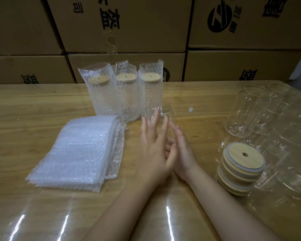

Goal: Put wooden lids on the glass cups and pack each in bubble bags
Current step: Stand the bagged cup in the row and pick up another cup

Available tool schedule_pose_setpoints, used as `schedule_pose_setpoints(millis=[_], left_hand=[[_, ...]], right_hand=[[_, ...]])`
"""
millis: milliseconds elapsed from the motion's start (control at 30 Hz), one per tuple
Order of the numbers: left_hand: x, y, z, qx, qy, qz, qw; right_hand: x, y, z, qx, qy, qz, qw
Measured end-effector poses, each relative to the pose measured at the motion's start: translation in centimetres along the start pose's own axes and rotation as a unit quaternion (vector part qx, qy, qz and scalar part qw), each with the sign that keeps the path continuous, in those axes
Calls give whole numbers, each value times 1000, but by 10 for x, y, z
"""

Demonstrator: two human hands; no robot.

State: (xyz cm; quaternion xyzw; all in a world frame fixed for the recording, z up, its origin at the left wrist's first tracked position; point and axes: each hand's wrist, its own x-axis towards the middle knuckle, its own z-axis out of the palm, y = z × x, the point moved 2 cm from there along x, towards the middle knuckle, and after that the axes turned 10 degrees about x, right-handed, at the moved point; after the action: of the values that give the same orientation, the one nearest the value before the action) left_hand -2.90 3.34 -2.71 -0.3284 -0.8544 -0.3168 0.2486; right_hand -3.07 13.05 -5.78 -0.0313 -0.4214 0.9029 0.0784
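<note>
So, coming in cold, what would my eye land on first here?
Probably the two bare hands at the centre: the left hand and right hand, fingers straight, flank a clear glass cup. Behind them stand three packed cups, wooden-lidded inside bubble bags. A stack of wooden lids sits at the right, and a pile of flat bubble bags at the left.

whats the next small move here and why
Probably the right hand should reach for the top wooden lid on the stack. The glass cup between both hands has no lid yet, while the three packed cups behind all carry one. The left hand can steady it.
</note>
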Motion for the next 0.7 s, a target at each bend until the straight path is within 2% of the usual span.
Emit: schedule_pose_setpoints(millis=[133, 200, 300, 400, 467, 567, 633, 700], left_hand=[[0, 15, 2, 176, -56, 62, 981], [-1, 19, 3, 192, -60, 59, 978], [-4, 19, 4, 161, -32, 36, 986], [-4, 10, 2, 28, -10, -92, 995], [-1, 0, 1, -83, -23, -186, 979], [5, -18, -1, -232, -46, -258, 937], [7, -29, 0, -355, -68, -280, 889], [7, -38, -1, -426, -83, -279, 856]], right_hand=[[-2, -1, -4, -45, 52, -18, 998], [-5, 0, -11, -80, 47, -22, 995], [-4, 0, -3, -77, 45, -36, 995], [-4, 1, 4, -75, 19, -72, 994], [-6, 2, 6, -94, 18, -102, 990], [-10, 4, 9, -147, 7, -151, 978], [-12, 4, 11, -189, 2, -187, 964], [-16, 1, 14, -280, 6, -239, 930]])
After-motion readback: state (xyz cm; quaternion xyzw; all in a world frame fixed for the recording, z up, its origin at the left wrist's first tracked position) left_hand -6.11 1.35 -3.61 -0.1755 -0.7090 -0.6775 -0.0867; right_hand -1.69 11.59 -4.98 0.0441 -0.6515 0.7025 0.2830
